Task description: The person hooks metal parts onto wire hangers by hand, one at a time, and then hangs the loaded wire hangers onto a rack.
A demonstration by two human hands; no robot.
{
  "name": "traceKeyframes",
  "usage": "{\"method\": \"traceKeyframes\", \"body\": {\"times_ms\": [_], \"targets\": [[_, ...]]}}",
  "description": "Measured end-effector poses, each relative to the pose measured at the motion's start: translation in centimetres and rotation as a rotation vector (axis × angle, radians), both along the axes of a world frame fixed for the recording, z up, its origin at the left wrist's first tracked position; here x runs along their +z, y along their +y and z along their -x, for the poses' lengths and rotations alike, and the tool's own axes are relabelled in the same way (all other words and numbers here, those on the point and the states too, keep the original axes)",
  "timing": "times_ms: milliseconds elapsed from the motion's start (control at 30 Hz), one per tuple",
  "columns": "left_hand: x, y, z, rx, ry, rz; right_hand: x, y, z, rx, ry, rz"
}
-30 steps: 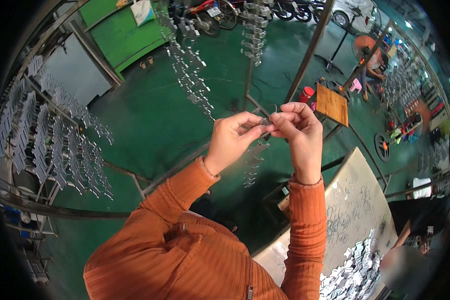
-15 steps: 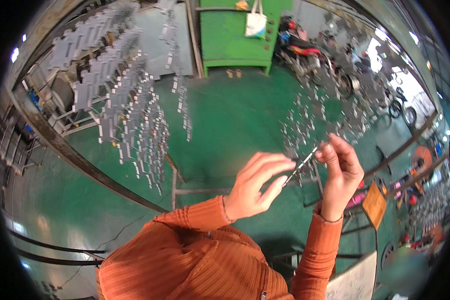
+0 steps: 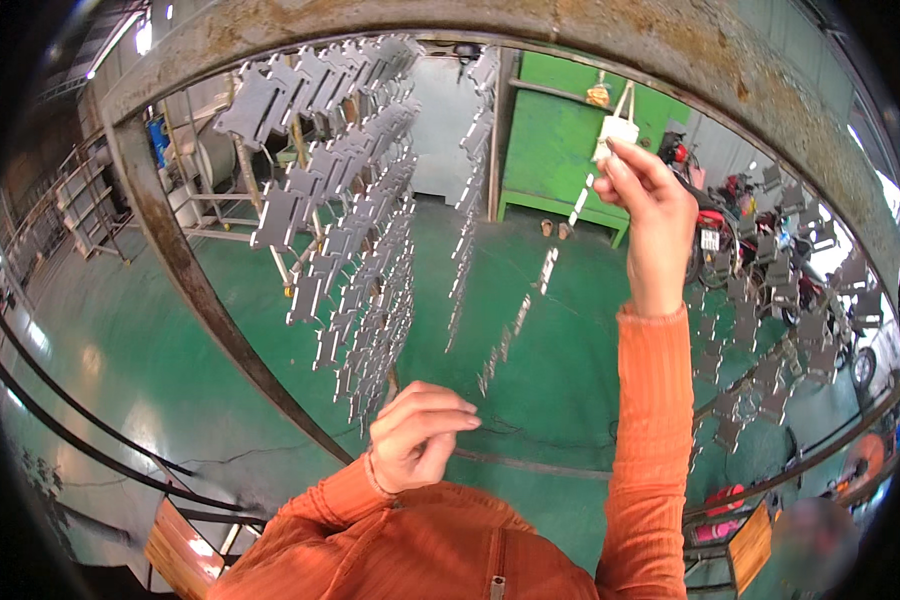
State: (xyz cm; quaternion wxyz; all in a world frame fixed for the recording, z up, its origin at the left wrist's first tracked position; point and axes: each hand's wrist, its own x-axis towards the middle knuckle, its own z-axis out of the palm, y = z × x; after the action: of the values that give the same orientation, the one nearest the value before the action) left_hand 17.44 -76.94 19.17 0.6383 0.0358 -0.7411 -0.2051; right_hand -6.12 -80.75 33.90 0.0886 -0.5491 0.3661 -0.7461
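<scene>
My right hand (image 3: 653, 212) is raised at the right of centre, thumb and fingers pinched at the upper end of a hanging strand of metal plates (image 3: 548, 268). The strand runs from the fingertips down toward the middle of the view, its light grey pieces seen nearly edge-on. What the fingers grip exactly is too small to make out. Lower down, in front of my chest, my left hand (image 3: 417, 438) is half curled, with a gap between thumb and fingers and nothing visible in them. It is apart from the strand, near its lower end.
Rows of hanging grey plates (image 3: 355, 235) fill the left; more plates (image 3: 760, 330) hang at the right. A rusty metal frame (image 3: 175, 260) surrounds me. Beyond stand a green cabinet (image 3: 545, 130) with a bag (image 3: 620, 130) and a motorcycle (image 3: 708, 225). A wooden-topped stool (image 3: 182, 550) is at lower left.
My hands have moved apart: the right has risen with the strand's upper end, while the left has let go of it and dropped toward my chest. The view has shifted too.
</scene>
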Motion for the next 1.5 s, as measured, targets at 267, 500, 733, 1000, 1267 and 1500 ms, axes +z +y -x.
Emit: {"method": "traceKeyframes", "body": {"times_ms": [267,500,733,1000,1267,1500], "targets": [[-0.7,1.5,-1.7,0.317,0.039,-0.098,2.9,-12.3,2.1,-0.052,0.110,0.124],[-1.6,3.5,-2.5,0.485,0.069,-0.209,5.9,-19.1,0.3,-0.051,0.164,0.412],[-2.4,4.3,-3.5,0.572,0.117,-0.239,8.3,-14.8,-2.7,0.568,-0.083,0.169],[-2.4,4.5,-3.4,0.542,0.118,-0.216,9.1,-22.1,0.2,0.231,0.085,0.138],[-2.1,3.8,-3.1,-0.005,-0.082,0.039,8.0,-18.0,-3.9,0.246,-0.026,0.185],[-1.5,3.0,4.7,-0.732,-0.252,0.122,-6.0,-6.3,-2.2,-0.103,0.193,-0.044]]}}
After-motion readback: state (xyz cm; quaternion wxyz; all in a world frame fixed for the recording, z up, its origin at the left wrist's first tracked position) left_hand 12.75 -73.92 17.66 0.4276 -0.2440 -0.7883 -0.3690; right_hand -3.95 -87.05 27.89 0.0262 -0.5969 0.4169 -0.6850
